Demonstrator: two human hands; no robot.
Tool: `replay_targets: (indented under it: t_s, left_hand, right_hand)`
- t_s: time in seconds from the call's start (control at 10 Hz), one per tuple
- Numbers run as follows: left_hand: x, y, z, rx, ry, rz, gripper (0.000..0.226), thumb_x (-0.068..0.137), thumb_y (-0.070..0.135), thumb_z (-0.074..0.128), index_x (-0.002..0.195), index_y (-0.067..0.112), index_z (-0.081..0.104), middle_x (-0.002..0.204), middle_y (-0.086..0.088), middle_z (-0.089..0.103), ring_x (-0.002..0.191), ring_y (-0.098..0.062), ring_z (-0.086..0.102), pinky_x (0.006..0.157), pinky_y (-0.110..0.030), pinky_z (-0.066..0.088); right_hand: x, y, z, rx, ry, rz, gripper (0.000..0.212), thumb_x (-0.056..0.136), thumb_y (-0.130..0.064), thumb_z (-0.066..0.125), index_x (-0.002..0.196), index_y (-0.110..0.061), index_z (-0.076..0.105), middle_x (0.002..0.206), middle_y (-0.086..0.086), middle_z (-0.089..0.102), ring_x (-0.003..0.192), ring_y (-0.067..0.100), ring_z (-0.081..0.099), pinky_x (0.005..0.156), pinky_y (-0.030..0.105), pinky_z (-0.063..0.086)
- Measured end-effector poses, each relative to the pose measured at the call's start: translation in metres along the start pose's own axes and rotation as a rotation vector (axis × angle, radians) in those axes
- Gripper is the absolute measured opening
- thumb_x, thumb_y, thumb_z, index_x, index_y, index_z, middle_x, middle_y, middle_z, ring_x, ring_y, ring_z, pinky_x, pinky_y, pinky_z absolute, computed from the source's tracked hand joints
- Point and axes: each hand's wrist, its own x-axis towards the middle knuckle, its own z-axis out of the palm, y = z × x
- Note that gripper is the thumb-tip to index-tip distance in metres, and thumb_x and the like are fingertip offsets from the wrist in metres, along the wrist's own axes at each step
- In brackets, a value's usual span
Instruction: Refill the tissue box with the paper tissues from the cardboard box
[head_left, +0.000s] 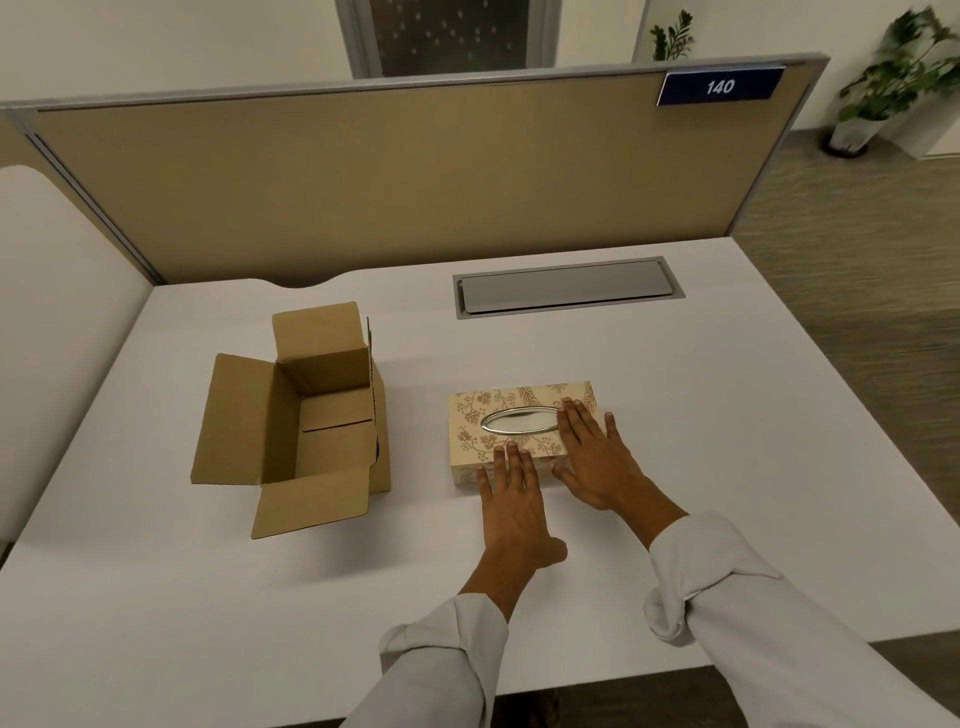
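Note:
A beige tissue box (480, 415) with a floral print and a silver oval slot lies in the middle of the white desk (727, 441). My left hand (514, 506) lies flat, fingers spread, with its fingertips against the box's near edge. My right hand (592, 457) rests flat on the right part of the lid, fingers apart, holding nothing. To the left stands the brown cardboard box (306, 415), its flaps open; the part of its inside that shows looks bare. No loose tissues are in view.
A grey cable hatch (569, 286) is set into the desk behind the tissue box. A tan partition (389, 182) with a blue "140" tag closes off the back. Potted plants stand on the floor at the far right.

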Motion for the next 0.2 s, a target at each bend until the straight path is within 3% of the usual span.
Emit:
replay_targets:
  t_s: [0.1, 0.2]
  left_hand:
    - [-0.001, -0.004, -0.006, -0.059, 0.007, 0.044, 0.119, 0.075, 0.056, 0.065, 0.153, 0.006, -0.01, 0.164, -0.015, -0.014, 0.15, -0.033, -0.016, 0.121, -0.054, -0.005]
    - [0.0, -0.019, -0.015, -0.12, 0.074, 0.1, 0.112, 0.077, 0.058, 0.061, 0.154, 0.007, -0.003, 0.165, -0.016, -0.007, 0.151, -0.032, -0.01, 0.122, -0.052, -0.003]
  right_hand:
    - [0.0, 0.004, -0.01, -0.02, -0.016, -0.021, 0.095, 0.083, -0.068, 0.001, 0.155, -0.005, -0.005, 0.165, 0.013, -0.004, 0.153, 0.024, -0.003, 0.12, 0.054, -0.002]
    - [0.0, 0.005, -0.03, 0.024, 0.051, 0.002, 0.087, 0.091, -0.063, 0.011, 0.155, -0.006, -0.004, 0.166, 0.011, -0.003, 0.153, 0.023, -0.003, 0.121, 0.051, -0.001]
